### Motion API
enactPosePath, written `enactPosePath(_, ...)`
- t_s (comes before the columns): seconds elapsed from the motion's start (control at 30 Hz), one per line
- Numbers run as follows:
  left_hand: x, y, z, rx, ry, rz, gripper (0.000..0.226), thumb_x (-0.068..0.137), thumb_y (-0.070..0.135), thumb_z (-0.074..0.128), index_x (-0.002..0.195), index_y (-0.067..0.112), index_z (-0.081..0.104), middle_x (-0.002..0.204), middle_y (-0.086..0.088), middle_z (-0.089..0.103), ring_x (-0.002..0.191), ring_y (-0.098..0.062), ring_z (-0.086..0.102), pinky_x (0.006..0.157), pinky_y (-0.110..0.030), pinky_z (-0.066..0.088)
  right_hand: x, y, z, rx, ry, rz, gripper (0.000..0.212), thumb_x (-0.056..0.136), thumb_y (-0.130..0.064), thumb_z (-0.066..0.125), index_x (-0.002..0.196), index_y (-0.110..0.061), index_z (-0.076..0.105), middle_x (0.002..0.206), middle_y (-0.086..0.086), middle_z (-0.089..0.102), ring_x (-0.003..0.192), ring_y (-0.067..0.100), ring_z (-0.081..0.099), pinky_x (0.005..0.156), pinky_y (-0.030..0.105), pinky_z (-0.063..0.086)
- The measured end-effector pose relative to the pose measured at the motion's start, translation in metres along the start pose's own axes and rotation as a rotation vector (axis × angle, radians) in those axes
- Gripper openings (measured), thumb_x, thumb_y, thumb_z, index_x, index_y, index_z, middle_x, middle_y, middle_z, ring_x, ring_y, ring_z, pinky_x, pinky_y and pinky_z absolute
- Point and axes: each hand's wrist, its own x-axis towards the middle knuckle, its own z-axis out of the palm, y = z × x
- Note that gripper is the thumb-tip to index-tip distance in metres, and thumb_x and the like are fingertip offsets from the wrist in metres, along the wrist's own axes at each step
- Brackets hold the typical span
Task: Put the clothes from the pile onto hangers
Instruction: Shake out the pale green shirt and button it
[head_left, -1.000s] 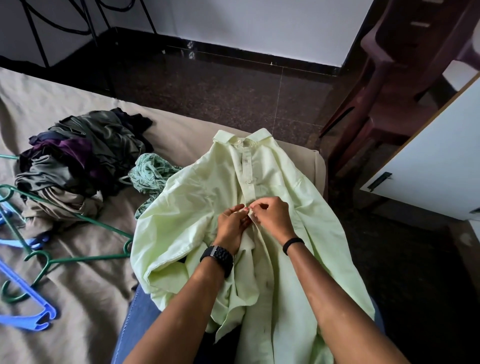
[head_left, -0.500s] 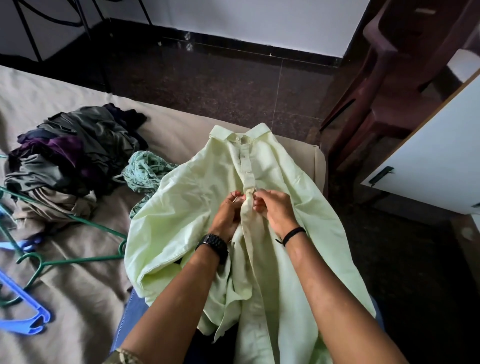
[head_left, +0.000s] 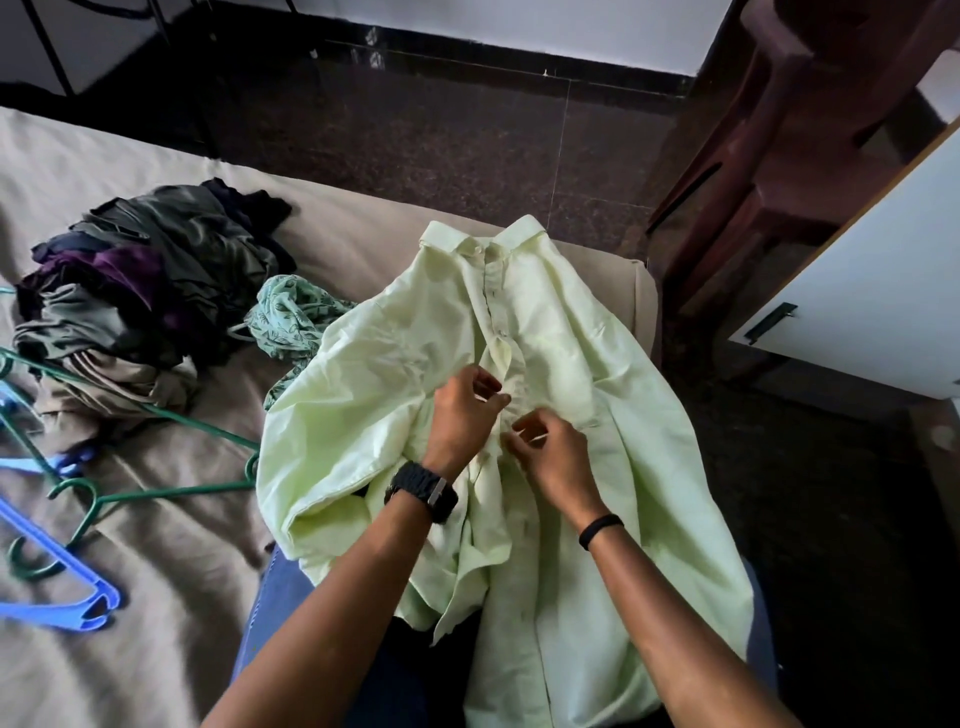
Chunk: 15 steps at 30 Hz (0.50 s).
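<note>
Your hands, left hand and right hand, pinch the shirt placket (buttoning it), pile left of it.

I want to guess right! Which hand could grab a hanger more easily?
Probably the left hand. The green hanger and blue hanger lie on the bed on the left side, while the right hand is across the shirt, farther from them.
</note>
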Motion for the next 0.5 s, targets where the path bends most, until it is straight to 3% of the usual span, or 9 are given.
enactPosePath(0.1,-0.023,-0.001,0.0,0.158,-0.063,0.038,0.009,0.084,0.009,0.067,0.093,0.01,0.066,0.087,0.0,0.066,0.079,-0.012,0.061,0.065,-0.018,0.046,-0.01,0.005,0.0,-0.074,-0.084,0.032,0.022,0.08,-0.032,0.074,0.09,-0.015,0.063,0.075,-0.009,0.061,0.068,0.002,0.057,0.057,0.007,0.042)
enactPosePath(0.17,-0.031,-0.013,0.004,0.264,-0.064,0.045,0.014,0.085,0.005,0.061,0.096,0.007,0.068,0.09,0.0,0.065,0.083,-0.011,0.058,0.066,-0.012,0.038,-0.013,0.008,0.0,-0.096,-0.088,-0.008,0.016,0.085,-0.025,0.07,0.09,-0.01,0.066,0.079,-0.003,0.065,0.07,0.007,0.059,0.061,0.01,0.044)
enactPosePath(0.3,-0.034,-0.034,0.013,0.329,-0.094,0.0,0.016,0.082,0.0,0.057,0.092,0.002,0.07,0.094,-0.013,0.07,0.09,-0.027,0.064,0.076,-0.031,0.049,-0.016,0.012,-0.001,-0.094,-0.043,-0.055,0.01,0.088,-0.013,0.064,0.083,-0.005,0.067,0.076,0.006,0.069,0.071,0.021,0.063,0.065,0.027,0.049)
enactPosePath(0.4,-0.035,-0.036,0.019,0.353,-0.116,-0.029,0.015,0.08,0.001,0.059,0.089,0.004,0.07,0.093,-0.016,0.069,0.089,-0.03,0.063,0.075,-0.033,0.049,-0.017,0.013,0.005,-0.183,-0.025,-0.135,0.006,0.088,-0.01,0.063,0.083,-0.006,0.064,0.074,0.003,0.066,0.066,0.018,0.059,0.059,0.025,0.045)
enactPosePath(0.5,-0.034,-0.037,0.023,0.321,-0.132,-0.027,0.016,0.08,0.003,0.057,0.09,0.006,0.07,0.09,-0.016,0.07,0.087,-0.03,0.064,0.075,-0.036,0.052,-0.02,0.012,0.015,-0.364,0.009,-0.238,0.006,0.088,-0.003,0.055,0.086,-0.003,0.06,0.085,0.012,0.061,0.074,0.029,0.057,0.062,0.036,0.045)
